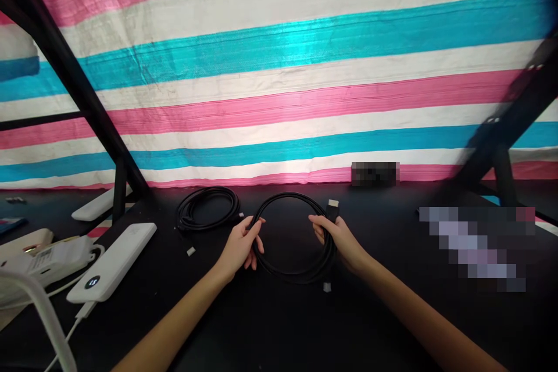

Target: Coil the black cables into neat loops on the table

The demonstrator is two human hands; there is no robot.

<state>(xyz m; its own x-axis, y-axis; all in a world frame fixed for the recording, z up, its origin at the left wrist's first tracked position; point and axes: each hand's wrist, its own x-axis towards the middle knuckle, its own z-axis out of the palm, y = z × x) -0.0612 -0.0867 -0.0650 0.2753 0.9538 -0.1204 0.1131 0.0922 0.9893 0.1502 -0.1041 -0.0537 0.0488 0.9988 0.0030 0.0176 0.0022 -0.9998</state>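
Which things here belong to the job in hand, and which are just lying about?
In the job:
- coiled black cable with HDMI-style plug, held in left hand and right hand

Lying about, judging by no contact:
- second coiled black cable
- white power bank with lit display

Blurred items at right: can't tell.

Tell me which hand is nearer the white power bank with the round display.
Left. The left hand, gripping the coiled cable's left side, is right of the white power bank; the right hand, on the coil's opposite side, is farther right.
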